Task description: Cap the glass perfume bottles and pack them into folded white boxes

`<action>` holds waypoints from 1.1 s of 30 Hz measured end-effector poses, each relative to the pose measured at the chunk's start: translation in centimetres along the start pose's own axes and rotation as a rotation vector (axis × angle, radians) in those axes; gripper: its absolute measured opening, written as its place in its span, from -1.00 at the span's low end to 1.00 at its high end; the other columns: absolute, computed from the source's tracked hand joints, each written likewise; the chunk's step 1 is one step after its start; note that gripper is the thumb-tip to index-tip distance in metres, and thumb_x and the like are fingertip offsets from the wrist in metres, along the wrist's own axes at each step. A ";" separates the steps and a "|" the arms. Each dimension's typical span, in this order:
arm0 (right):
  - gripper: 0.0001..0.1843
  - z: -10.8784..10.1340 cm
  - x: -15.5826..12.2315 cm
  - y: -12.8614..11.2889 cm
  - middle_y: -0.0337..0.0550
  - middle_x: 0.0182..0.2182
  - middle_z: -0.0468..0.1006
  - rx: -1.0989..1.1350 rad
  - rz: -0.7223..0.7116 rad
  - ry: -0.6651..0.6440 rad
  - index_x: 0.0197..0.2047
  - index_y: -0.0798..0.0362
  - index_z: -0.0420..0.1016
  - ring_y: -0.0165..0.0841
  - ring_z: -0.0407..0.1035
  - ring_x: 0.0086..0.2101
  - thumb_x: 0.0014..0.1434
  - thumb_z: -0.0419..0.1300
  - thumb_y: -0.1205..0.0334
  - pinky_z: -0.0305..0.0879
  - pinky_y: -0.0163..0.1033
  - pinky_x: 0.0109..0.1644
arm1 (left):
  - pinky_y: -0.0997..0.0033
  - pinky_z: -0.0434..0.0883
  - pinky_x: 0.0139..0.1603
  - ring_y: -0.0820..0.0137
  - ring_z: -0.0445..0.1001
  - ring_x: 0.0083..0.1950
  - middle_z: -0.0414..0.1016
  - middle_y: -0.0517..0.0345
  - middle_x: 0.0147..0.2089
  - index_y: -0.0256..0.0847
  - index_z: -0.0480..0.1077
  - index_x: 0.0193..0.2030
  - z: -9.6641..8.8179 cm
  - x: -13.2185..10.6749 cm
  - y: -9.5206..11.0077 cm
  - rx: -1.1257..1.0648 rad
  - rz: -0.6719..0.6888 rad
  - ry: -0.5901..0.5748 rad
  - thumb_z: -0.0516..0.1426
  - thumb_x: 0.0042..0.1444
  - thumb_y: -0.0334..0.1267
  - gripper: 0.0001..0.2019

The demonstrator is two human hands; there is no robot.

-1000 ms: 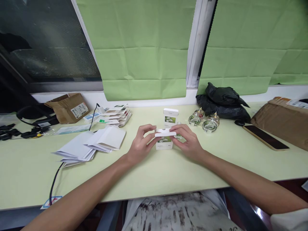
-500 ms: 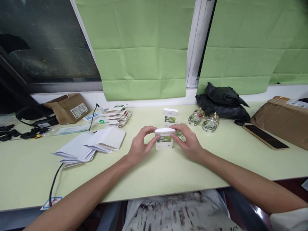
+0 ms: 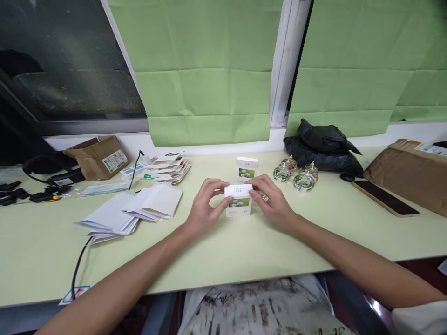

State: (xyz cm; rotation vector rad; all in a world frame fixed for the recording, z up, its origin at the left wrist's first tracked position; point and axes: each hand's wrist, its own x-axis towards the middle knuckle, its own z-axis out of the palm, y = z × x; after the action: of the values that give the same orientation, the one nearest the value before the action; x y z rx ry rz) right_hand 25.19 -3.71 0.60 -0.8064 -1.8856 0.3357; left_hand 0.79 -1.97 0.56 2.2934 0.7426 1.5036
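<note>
A small white carton (image 3: 238, 213) with a flower picture stands upright on the table in front of me. Its white top flap (image 3: 238, 190) shows printed text facing me. My left hand (image 3: 206, 204) grips the carton's left side, thumb on the front and fingers at the top edge. From the right, my right hand (image 3: 274, 202) pinches the flap's corner between thumb and fingers. Behind it stands a similar white carton (image 3: 247, 170). A round clear container behind my right hand is mostly hidden. Two ornate clear containers, one nearer (image 3: 306, 177) and one farther (image 3: 285, 169), stand to the right.
Left of my hands lie flat white cartons (image 3: 162, 200) and a stack of printed packets (image 3: 171, 168). An opened brown box (image 3: 99, 158) stands behind them. Black plastic bags (image 3: 323, 153), a phone (image 3: 384, 197) and a large brown box (image 3: 410, 172) are on the right.
The carton's top flap has tilted so that more of its printed face shows. My right fingers have shifted slightly on it; the carton has stayed in place.
</note>
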 end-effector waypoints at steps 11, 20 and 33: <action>-0.70 -0.1 -0.2 -0.3 -0.02 0.08 0.46 -0.016 -0.022 -0.038 0.25 -0.12 0.39 -0.18 0.44 0.01 0.51 0.07 0.19 0.47 -0.01 0.08 | 0.21 0.61 0.04 0.32 0.49 0.06 0.47 0.04 0.06 -0.08 0.38 0.19 -0.1 0.0 -0.2 0.078 0.054 -0.021 0.30 0.28 -0.31 -0.63; -0.74 -0.1 -0.1 -0.1 -0.03 0.02 0.51 -0.024 -0.062 -0.047 0.19 -0.11 0.45 -0.18 0.43 0.02 0.49 0.10 0.21 0.45 -0.02 0.07 | 0.16 0.62 0.01 0.29 0.48 0.04 0.43 0.03 0.04 -0.07 0.42 0.15 -0.3 -0.1 -0.5 0.113 0.086 -0.044 0.29 0.29 -0.30 -0.68; -0.63 -0.3 -0.3 -0.8 -0.03 0.04 0.49 -0.077 -0.153 -0.024 0.27 -0.15 0.45 -0.16 0.41 0.09 0.48 0.08 0.31 0.42 0.03 0.17 | 0.16 0.55 0.10 0.20 0.56 0.09 0.56 0.01 0.15 -0.11 0.35 0.29 0.4 -0.2 0.7 -0.137 -0.327 -0.369 0.26 0.29 -0.14 -0.54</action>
State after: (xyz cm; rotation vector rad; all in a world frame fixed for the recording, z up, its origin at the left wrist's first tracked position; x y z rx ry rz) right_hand 25.26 -4.56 0.96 -0.7060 -1.9794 0.1790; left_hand 1.26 -2.65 0.63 2.1330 0.8265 0.9252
